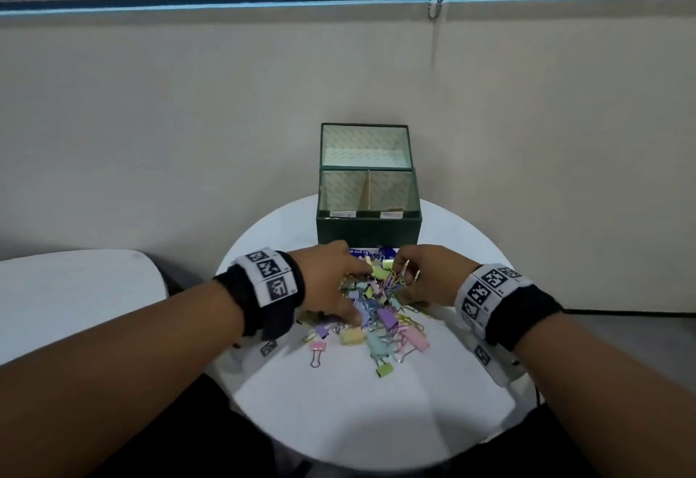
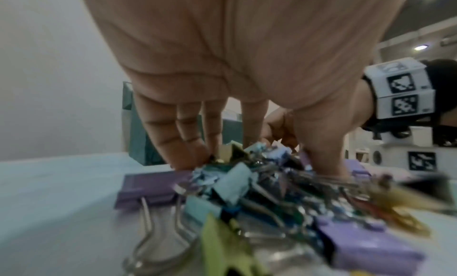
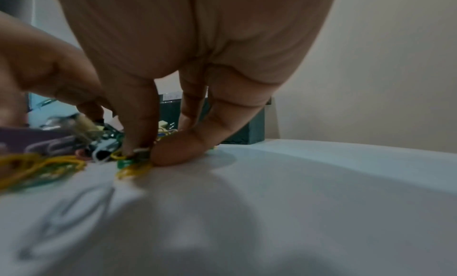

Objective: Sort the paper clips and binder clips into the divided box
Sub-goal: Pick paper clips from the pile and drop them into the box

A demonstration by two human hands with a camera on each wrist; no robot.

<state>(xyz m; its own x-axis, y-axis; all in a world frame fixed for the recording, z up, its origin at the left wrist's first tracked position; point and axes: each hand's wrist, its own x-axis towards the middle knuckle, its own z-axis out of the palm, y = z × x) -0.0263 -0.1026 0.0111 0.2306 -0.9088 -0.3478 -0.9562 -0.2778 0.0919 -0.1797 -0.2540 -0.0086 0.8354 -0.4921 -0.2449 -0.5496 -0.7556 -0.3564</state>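
Note:
A heap of pastel binder clips and coloured paper clips (image 1: 376, 312) lies mid-table in front of the dark green divided box (image 1: 369, 229), whose lid (image 1: 364, 146) stands open behind it. My left hand (image 1: 354, 293) covers the heap's left side. In the left wrist view its fingers (image 2: 193, 155) reach straight down into the clips (image 2: 259, 192), the thumb set apart on the other side. My right hand (image 1: 405, 278) is at the heap's right edge. In the right wrist view its thumb and forefinger (image 3: 148, 153) pinch yellow and green paper clips (image 3: 133, 169) on the table.
The round white table (image 1: 376, 421) is small and stands against a beige wall. A blue printed packet (image 1: 371, 251) lies between the box and the heap. Another white surface (image 1: 75, 289) sits to the left. A purple binder clip (image 2: 148, 186) lies at the heap's near-left edge.

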